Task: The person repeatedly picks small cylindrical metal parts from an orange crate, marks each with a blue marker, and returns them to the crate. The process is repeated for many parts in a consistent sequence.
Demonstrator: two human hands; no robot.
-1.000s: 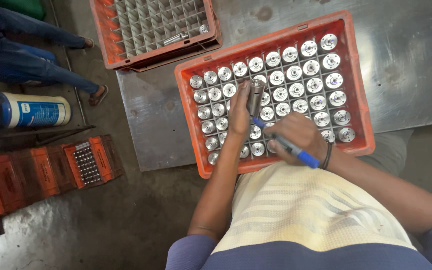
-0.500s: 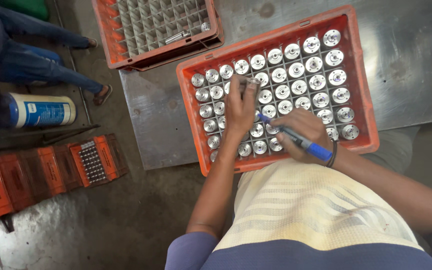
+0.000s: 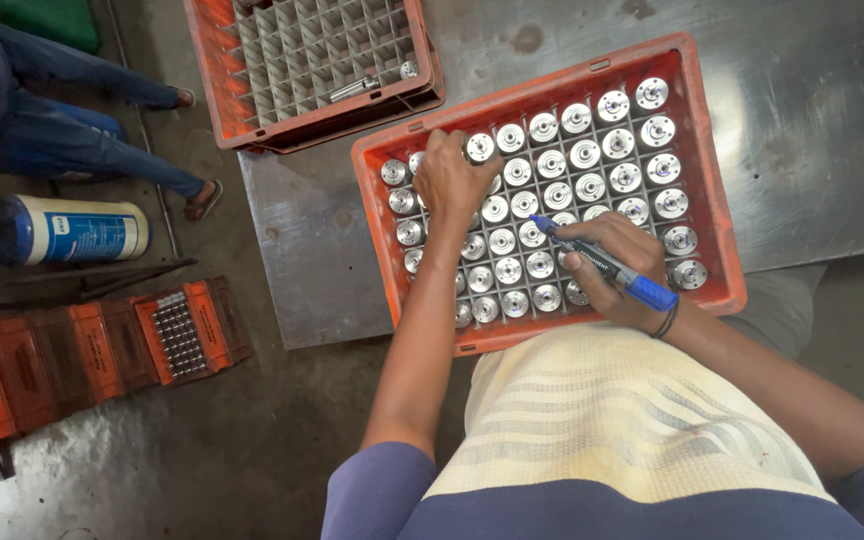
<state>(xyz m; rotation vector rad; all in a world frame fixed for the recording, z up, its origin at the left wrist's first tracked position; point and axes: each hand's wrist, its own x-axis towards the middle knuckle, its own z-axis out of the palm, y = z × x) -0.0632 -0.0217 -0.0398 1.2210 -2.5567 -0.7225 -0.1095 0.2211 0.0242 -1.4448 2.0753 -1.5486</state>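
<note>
- Left hand (image 3: 449,180) lies palm-down over the upper left part of the orange crate (image 3: 717,230); its fingers curl down onto the round metal parts (image 3: 552,190) there. Back of the hand hides the fingertips, so cannot tell whether a part is pinched or only touched.
- Right hand (image 3: 620,268) sits at the crate's lower right, fingers clenched round a blue marker (image 3: 602,262). Marker tip points up-left, just over a part; contact too small to judge.
- Parts stand in rows in the crate, shiny faces up. Several under both hands are covered; the crate's near wall is partly hidden by the person's striped shirt (image 3: 602,420).
- Crate rests on a grey metal desk (image 3: 822,120); the desk's right side runs out of frame.
- Second orange crate (image 3: 317,60) at the top, cut off by the frame edge; its grid cells look mostly vacant, with one loose metal piece lying near its right side.
- On the floor, left: a white-and-blue cylinder (image 3: 62,230) lying on its side, and a row of dark orange crates (image 3: 92,350), one showing small metal pieces, blurred.
- Another person's legs in blue trousers (image 3: 62,130) at upper left, body out of view.
</note>
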